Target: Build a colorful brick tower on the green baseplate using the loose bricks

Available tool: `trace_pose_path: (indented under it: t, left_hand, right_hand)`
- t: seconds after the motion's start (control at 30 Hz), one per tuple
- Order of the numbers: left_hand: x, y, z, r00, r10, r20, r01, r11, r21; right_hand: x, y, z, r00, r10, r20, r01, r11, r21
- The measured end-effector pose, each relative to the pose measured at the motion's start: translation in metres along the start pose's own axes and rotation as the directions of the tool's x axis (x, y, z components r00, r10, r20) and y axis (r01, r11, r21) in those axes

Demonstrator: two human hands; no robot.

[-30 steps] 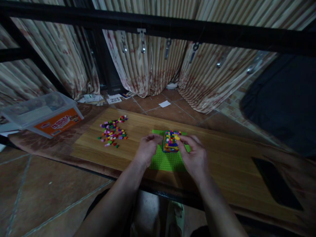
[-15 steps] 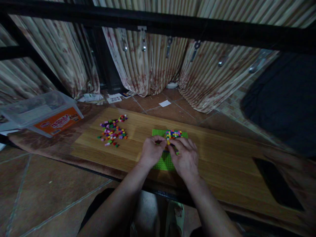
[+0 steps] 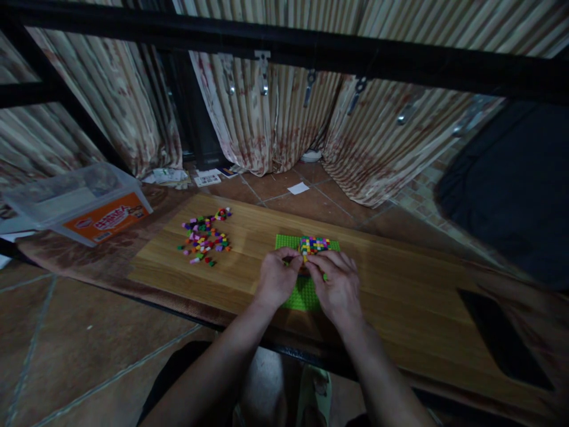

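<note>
A green studded baseplate [image 3: 304, 298] lies on the wooden board, with a block of multicoloured toy bricks [image 3: 316, 242] built up on its far part. Over the near side of that block, my left hand [image 3: 276, 279] is closed, thumb and fingertips pinched together. From the other side my right hand [image 3: 340, 287] meets it, its fingers also bent and closed. A bit of yellow shows between the two sets of fingertips. Whether either hand grips a loose brick or presses on the built ones is hidden by the fingers.
Loose small bricks [image 3: 204, 240] are scattered on the board's left part. Beyond them stands a clear plastic bin [image 3: 106, 207] with an orange label. A dark flat phone-like slab [image 3: 502, 338] lies at the right. Striped curtains [image 3: 284, 124] hang behind, with papers on the tiled floor.
The view has shifted slightly. My hands stay at the brick block, and the right fingertips have drawn a little closer to the left ones.
</note>
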State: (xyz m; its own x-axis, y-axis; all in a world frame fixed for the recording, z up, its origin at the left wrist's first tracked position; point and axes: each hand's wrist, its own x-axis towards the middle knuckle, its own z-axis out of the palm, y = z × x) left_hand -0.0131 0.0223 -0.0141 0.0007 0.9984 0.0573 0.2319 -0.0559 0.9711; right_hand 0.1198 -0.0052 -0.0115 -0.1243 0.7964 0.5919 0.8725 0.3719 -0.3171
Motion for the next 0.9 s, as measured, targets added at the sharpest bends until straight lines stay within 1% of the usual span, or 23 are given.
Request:
trace_pose_path:
  t: [0.17,0.4,0.53,0.73,0.83,0.9]
  left_hand:
    - [0.0007,-0.0014,0.0011,1.0,0.005,-0.005,-0.005,1.0,0.003]
    - [0.0023,-0.0057,0.0019,1.0,-0.007,-0.019,0.008,0.999,0.034]
    - [0.0053,-0.0072,0.0036,1.0,-0.03,0.006,0.03,0.999,-0.031]
    - [0.0084,-0.0043,0.0057,0.993,-0.114,0.025,0.116,0.971,-0.207]
    - [0.0086,-0.0034,0.0064,0.992,-0.122,0.02,0.124,0.972,-0.199]
    - [0.0087,-0.004,0.0073,0.993,-0.119,0.005,0.118,0.98,-0.16]
  right_hand:
    - [0.0003,-0.0024,0.0025,0.999,0.025,-0.038,-0.026,0.999,-0.025]
    - [0.0006,-0.0038,0.0019,0.997,0.06,-0.052,-0.06,0.998,0.003]
    - [0.0011,-0.0041,0.0032,0.996,0.078,-0.04,-0.079,0.997,-0.009]
    - [0.001,-0.0038,0.0026,0.994,0.103,-0.031,-0.104,0.994,-0.022]
    - [0.0016,-0.0041,-0.0005,0.993,0.114,-0.011,-0.114,0.993,-0.006]
    - [0.0026,-0.0036,-0.0024,0.99,0.141,-0.014,-0.14,0.989,0.053]
